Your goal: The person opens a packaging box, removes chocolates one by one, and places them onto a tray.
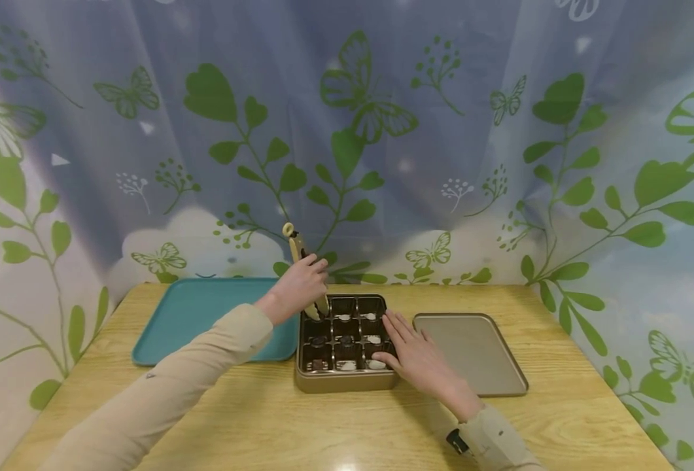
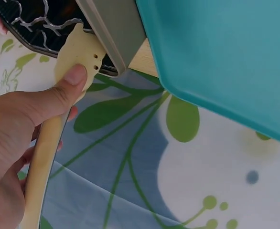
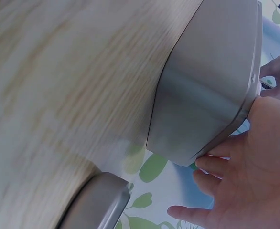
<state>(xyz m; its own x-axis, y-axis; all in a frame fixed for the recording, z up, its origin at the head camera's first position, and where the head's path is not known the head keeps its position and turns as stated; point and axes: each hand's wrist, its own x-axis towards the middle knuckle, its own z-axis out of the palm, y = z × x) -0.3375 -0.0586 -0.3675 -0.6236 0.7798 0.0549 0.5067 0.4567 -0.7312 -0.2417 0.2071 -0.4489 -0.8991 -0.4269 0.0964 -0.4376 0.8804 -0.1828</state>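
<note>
- Gripping cream tongs (image 1: 295,247) in the left hand (image 1: 299,286), with the thumb laid on the broad cream face and the other fingers curled round behind, so pinching the tongs between them
- Tilting the long axis steeply, from upper left to lower right in the head view, and from lower left up to the box corner in the left wrist view
- Pointing the ring end of the tongs up and away, a little leftward, and the opposite end down at the back left compartment of a bronze box (image 1: 347,383)
- Holding that lower end in or just over the compartment; unable to tell whether touching anything inside
- Resting the right hand (image 1: 422,364) along the right rim of the box, with straight fingers, the middle ones close together, the little finger set apart and the thumb reaching over the near right corner
- Showing nine dark compartments in rows of three, with pale patches (image 1: 347,366) in several and small dark shapes (image 1: 347,341) in others, too small to name
- Lying on the wooden tabletop (image 1: 264,425): a teal tray (image 1: 205,307) just beside the box on the left, under the tan sleeve (image 1: 193,366), and a flat tan tray (image 1: 476,350) on the right
- Hanging behind everything, a printed cloth (image 1: 405,216) with green leaves and butterflies
</note>
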